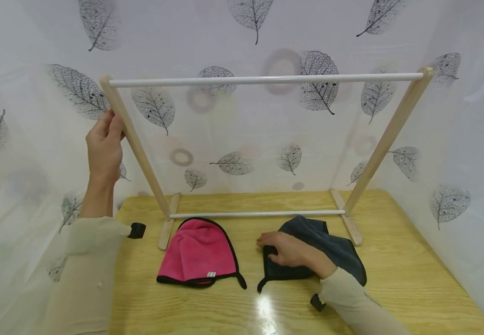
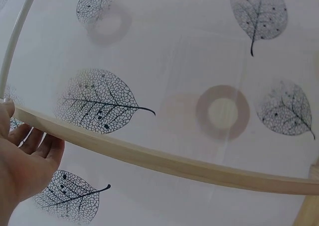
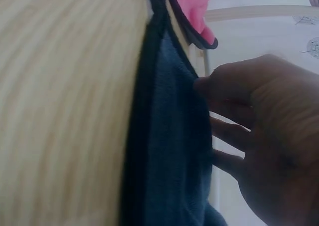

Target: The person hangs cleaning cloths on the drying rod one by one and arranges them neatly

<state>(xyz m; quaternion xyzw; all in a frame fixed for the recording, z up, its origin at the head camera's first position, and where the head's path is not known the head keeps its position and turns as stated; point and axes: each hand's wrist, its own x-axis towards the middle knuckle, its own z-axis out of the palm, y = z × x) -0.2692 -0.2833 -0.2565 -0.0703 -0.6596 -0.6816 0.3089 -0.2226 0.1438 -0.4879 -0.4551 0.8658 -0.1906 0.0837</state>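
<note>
A wooden drying rack (image 1: pixel 141 153) with a white top rod (image 1: pixel 267 80) stands at the back of the table. My left hand (image 1: pixel 104 139) grips its slanted left post (image 2: pixel 174 161) high up, thumb on one side and fingers (image 2: pixel 40 143) behind. My right hand (image 1: pixel 285 251) rests palm down on a dark blue cloth (image 1: pixel 342 253) with a black hem, lying in front of the rack's lower rod (image 1: pixel 258 214). In the right wrist view, its fingertips (image 3: pixel 214 121) touch the cloth (image 3: pixel 169 161). A pink cloth (image 1: pixel 197 253) lies flat to the left, untouched.
The yellow wooden table (image 1: pixel 413 270) is enclosed by white leaf-print sheeting (image 1: pixel 467 139) at the back and both sides. The rack's right post (image 1: pixel 388 139) slants up to the right. Bare wood lies right of the dark cloth.
</note>
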